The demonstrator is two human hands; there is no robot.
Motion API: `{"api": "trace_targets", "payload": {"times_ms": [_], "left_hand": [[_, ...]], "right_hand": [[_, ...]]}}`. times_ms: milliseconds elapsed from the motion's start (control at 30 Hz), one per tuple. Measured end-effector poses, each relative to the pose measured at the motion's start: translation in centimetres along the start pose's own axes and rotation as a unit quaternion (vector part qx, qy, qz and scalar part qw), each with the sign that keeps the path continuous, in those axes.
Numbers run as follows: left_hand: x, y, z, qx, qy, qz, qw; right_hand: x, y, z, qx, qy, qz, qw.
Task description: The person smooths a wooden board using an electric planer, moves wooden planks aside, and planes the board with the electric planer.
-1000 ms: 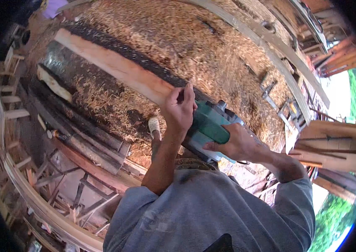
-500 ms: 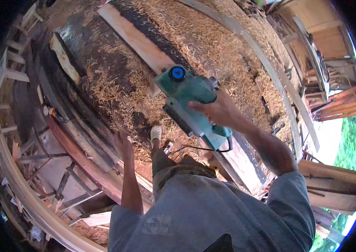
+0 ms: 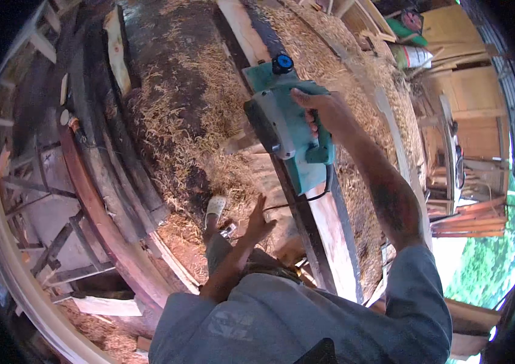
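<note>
Conceivably, with only the right fingers point(image 3: 311, 119) gripping it, the planer point(image 3: 287, 124) could tip on the narrow plank point(image 3: 333, 236).
Those fingers curl around it, its body just left of and below them; the left fingers point(image 3: 259, 209) are spread, holding nothing visible, apart from it; the cord point(image 3: 328, 184), looping on the wearer's side of the right fingers, might snag.

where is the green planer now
In the head view, the green planer is just right of centre in the upper half, over the long pale board and in the grip of the right hand.
</note>
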State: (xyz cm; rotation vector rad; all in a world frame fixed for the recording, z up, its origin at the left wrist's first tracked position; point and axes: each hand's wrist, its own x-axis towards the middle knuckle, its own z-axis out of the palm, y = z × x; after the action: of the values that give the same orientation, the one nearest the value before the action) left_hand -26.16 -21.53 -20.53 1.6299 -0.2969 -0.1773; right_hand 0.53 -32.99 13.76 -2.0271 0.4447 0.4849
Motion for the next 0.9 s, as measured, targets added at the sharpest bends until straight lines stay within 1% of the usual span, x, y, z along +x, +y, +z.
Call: {"api": "trace_targets", "payload": {"times_ms": [33,100,133,200,233,267,333,367,400,467,533,600,633,700,733,767,800,867,900], "left_hand": [[0.6,0.0,0.5,-0.003,0.008,0.001,1.0],[1.8,0.2,1.2,-0.085,-0.078,-0.169,0.979],[2.0,-0.5,1.7,-0.086,-0.076,-0.166,0.979],[2.2,-0.8,1.8,-0.055,-0.085,-0.166,0.981],[2.0,-0.7,1.0,-0.08,-0.121,-0.203,0.968],[2.1,-0.5,0.3,-0.078,-0.12,-0.202,0.969],[1.3,-1.1,-0.4,-0.074,-0.154,-0.246,0.954],[0.0,-2.8,0.3,-0.037,-0.104,-0.171,0.979],[-1.0,-4.3,0.7,-0.034,-0.101,-0.17,0.98],[-2.3,-6.4,0.5,-0.083,-0.1,-0.226,0.965],[-2.2,-5.1,-1.7,-0.081,-0.082,-0.213,0.97],[-2.1,-3.7,-3.5,-0.057,-0.09,-0.246,0.964],[-2.1,-4.1,-4.0,-0.041,-0.1,-0.277,0.955],[-2.5,-4.4,-5.0,-0.04,-0.077,-0.286,0.954],[-2.3,-3.7,-5.8,-0.039,-0.062,-0.293,0.953],[-1.8,-3.1,-6.5,-0.04,-0.07,-0.334,0.939],[-1.9,-3.5,-6.6,-0.043,-0.074,-0.336,0.938],[-2.1,-4.9,-6.5,-0.04,-0.025,-0.345,0.938],[-2.5,-5.7,-6.5,-0.074,0.001,-0.313,0.947]], "right_hand": [[0.8,-0.7,0.2,-0.007,-0.004,-0.003,1.0],[2.2,-2.1,0.5,-0.029,0.004,-0.034,0.999],[3.0,-2.6,0.6,-0.032,0.004,-0.037,0.999],[4.8,-3.4,0.7,-0.083,-0.006,-0.082,0.993],[5.8,-3.8,0.7,-0.082,-0.006,-0.084,0.993],[6.7,-4.3,0.8,-0.073,-0.006,-0.086,0.994],[8.1,-5.7,1.2,-0.062,-0.008,-0.091,0.994],[8.5,-6.7,1.3,-0.077,-0.006,-0.106,0.991],[9.0,-7.5,1.5,-0.092,-0.004,-0.122,0.988],[12.0,-8.6,1.6,-0.081,-0.003,-0.118,0.99],[14.5,-10.1,2.1,-0.072,-0.009,-0.118,0.99],[16.4,-11.4,2.5,-0.035,-0.013,-0.146,0.989],[17.5,-12.0,2.5,-0.036,-0.02,-0.149,0.988],[20.1,-13.2,2.5,-0.032,-0.052,-0.203,0.977],[21.9,-13.9,2.5,-0.034,-0.055,-0.201,0.977],[23.6,-14.6,2.3,-0.062,-0.053,-0.213,0.974],[25.4,-15.2,2.2,-0.09,-0.051,-0.225,0.969],[28.1,-16.5,2.3,-0.12,-0.046,-0.244,0.961],[29.2,-17.2,2.4,-0.127,-0.044,-0.253,0.958]]}}
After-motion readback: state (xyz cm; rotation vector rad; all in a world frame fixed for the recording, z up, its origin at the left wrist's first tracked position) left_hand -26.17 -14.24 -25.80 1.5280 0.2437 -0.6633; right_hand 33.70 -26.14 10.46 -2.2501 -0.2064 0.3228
